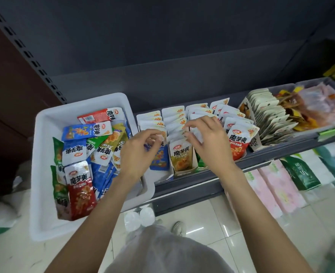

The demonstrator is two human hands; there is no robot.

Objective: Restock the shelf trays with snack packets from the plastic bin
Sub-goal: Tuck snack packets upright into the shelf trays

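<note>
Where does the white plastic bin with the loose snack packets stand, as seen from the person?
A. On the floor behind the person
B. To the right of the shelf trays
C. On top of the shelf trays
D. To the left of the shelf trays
D: the white plastic bin stands left of the shelf trays, beside the left hand.

Open air above the shelf trays, dark back panel well behind, so hands can drop in from above. Rows of upright packets are jammed tight, barely a gap. The white plastic bin crowds the left, touching the shelf edge.
</note>
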